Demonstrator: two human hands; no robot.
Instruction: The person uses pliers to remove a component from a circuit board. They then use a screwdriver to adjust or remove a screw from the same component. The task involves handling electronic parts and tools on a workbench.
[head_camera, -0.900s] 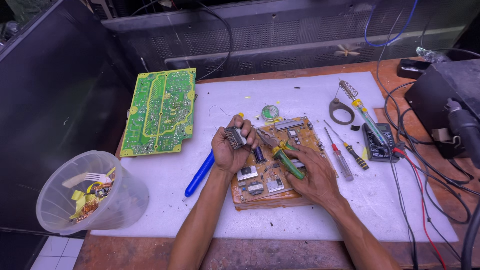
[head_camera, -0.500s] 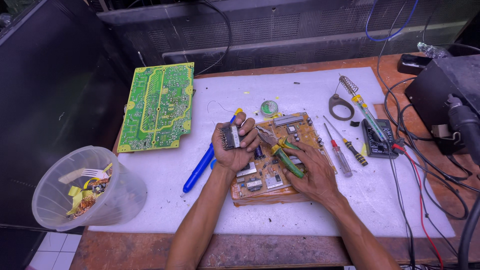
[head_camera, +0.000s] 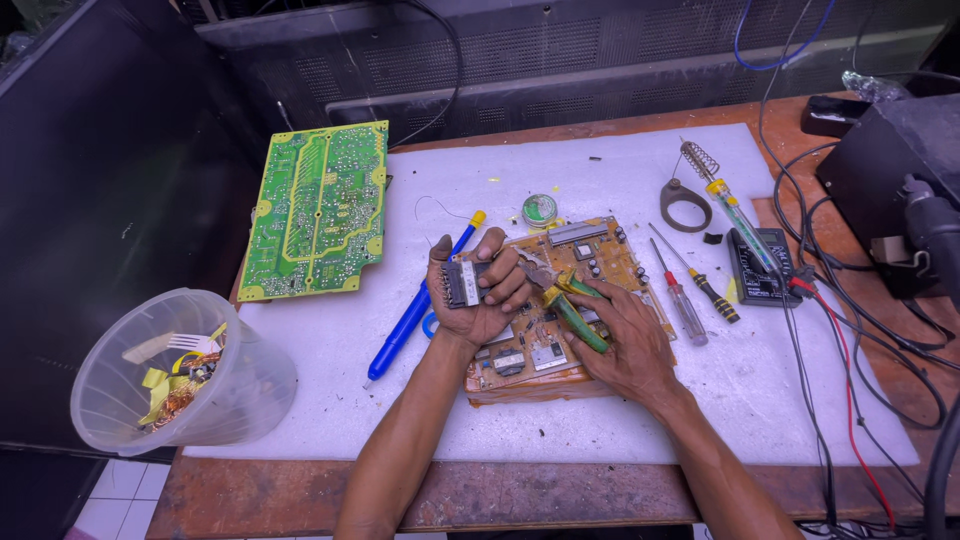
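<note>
We're holding a small black boxy component with a pale label and metal legs (head_camera: 462, 283) up in our left hand (head_camera: 478, 290), fingers wrapped tight around it, just above the tan-brown circuit board crowded with parts (head_camera: 590, 255) that's lying on the white foam mat (head_camera: 620, 420). Our right hand (head_camera: 620, 345) is closed around the green-and-yellow-handled pliers (head_camera: 572, 308), with the metal nose pointing at the component's legs. Judging from how things lie, the part looks already off the board and we're working on its pins, while plenty of other components are sitting on the board untouched, so we're guessing there's a fair bit left. Texture-wise: the mat is soft and slightly grubby, the wooden counter (head_camera: 500, 495) underneath is worn and scuffed. Off to the left, a glossy green circuit board, solder side up (head_camera: 318, 208), is hanging partly off the mat, and a clear plastic tub with scrap bits in it (head_camera: 180, 375) is sitting at the corner. A blue plastic desoldering pump with a yellow tip (head_camera: 420, 305) is lying just left of our hand, and two screwdrivers with clear and black-yellow handles (head_camera: 690, 285) are resting to the right near a round solder tin (head_camera: 540, 209).
</note>
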